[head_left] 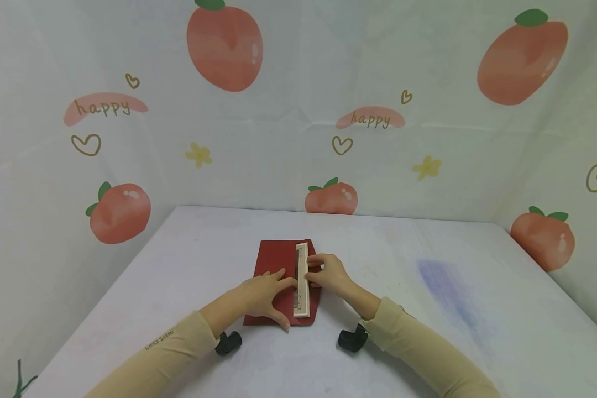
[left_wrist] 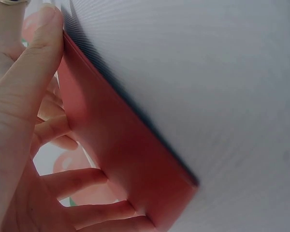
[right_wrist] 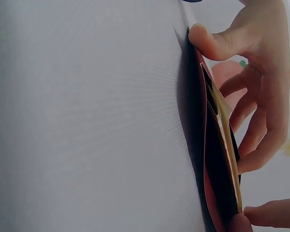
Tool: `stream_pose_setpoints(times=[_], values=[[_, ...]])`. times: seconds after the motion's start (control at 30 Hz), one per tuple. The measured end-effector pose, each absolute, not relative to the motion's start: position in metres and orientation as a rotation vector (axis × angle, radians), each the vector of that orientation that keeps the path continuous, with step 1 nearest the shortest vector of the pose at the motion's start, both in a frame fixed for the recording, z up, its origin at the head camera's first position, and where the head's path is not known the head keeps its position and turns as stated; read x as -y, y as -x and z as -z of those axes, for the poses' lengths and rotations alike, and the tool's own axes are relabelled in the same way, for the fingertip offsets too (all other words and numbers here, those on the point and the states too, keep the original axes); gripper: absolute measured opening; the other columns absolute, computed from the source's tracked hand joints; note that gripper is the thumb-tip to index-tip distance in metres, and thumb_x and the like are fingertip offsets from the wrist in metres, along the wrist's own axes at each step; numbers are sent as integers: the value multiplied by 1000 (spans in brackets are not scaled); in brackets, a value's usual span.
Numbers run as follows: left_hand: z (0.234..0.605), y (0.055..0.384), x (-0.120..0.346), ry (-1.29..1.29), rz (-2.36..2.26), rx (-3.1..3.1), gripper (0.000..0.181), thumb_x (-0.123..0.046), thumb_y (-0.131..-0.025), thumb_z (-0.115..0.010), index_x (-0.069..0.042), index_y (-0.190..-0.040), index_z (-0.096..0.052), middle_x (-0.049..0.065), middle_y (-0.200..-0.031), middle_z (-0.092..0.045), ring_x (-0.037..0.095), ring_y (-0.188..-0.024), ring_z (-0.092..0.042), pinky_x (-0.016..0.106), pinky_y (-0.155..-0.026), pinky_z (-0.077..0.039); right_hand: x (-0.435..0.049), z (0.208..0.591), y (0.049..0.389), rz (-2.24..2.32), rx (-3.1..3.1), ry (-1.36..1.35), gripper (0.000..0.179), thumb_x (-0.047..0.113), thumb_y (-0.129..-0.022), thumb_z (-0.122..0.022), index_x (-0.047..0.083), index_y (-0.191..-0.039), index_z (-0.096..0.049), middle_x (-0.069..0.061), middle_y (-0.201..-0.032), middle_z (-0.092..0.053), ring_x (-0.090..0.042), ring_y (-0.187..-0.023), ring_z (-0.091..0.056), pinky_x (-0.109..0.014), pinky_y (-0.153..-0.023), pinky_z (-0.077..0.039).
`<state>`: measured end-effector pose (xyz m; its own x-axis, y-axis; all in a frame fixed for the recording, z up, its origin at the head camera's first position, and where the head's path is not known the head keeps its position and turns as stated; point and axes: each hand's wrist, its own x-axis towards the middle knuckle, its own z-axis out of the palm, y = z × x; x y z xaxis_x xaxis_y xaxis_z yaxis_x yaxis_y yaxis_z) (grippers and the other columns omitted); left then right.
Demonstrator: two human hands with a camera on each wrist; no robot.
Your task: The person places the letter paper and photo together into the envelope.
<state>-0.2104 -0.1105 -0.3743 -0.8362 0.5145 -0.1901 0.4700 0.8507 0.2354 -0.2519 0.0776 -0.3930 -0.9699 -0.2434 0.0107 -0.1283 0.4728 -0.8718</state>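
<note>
A flat red envelope-like folder (head_left: 273, 257) lies on the white table. Along its right part runs a narrow cream printed strip of paper (head_left: 302, 298), with a dark band beside it. My left hand (head_left: 261, 296) rests on the folder with spread fingers, its thumb at the near edge. From the right, my right hand (head_left: 330, 273) pinches the edge of the cream paper. In the right wrist view, yellowish paper (right_wrist: 224, 116) stands between the folder's dark inner layers, near both hands' fingertips. How far the paper reaches inside is hidden.
The white table (head_left: 388, 265) carries a bluish smudge (head_left: 450, 293) on the right. A white backdrop printed with red fruit (head_left: 330, 199) hangs behind it. Black wrist devices (head_left: 353, 338) sit under both forearms. A small green stem-like thing (head_left: 21, 381) shows at the lower left.
</note>
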Motion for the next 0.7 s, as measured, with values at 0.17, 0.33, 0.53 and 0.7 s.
stream_pose_setpoints(times=[0.17, 0.33, 0.53, 0.7], values=[[375, 211, 110, -757, -253, -2779, 84, -61, -63, -76, -26, -133, -45, 18, -147, -38, 52, -127, -40, 59, -97, -42, -76, 392, 251, 1512, -2585, 315, 38, -1, -80, -67, -7, -117, -59, -21, -106, -66, -11, -73, -63, -28, -61, -58], [374, 210, 110, -760, -251, -2779, 85, -60, -62, -76, -26, -133, -45, 18, -147, -38, 52, -127, -40, 59, -97, -42, -75, 393, 252, 1527, -2572, 284, 36, -1, -80, -68, -6, -116, -60, -19, -105, -67, -11, -71, -63, -29, -61, -58], [374, 210, 110, -737, -254, -2779, 85, -60, -62, -77, -27, -133, -45, 17, -148, -37, 51, -129, -39, 59, -97, -42, -73, 393, 252, 1538, -2566, 280, 36, -1, -80, -68, -6, -115, -60, -18, -105, -67, -12, -73, -64, -30, -61, -58], [373, 210, 110, -740, -254, -2778, 85, -59, -63, -77, -26, -134, -45, 17, -147, -38, 51, -129, -39, 59, -97, -42, -72, 395, 254, 1560, -2533, 289, 36, -1, -81, -67, -6, -116, -60, -20, -107, -66, -13, -75, -65, -30, -62, -58]])
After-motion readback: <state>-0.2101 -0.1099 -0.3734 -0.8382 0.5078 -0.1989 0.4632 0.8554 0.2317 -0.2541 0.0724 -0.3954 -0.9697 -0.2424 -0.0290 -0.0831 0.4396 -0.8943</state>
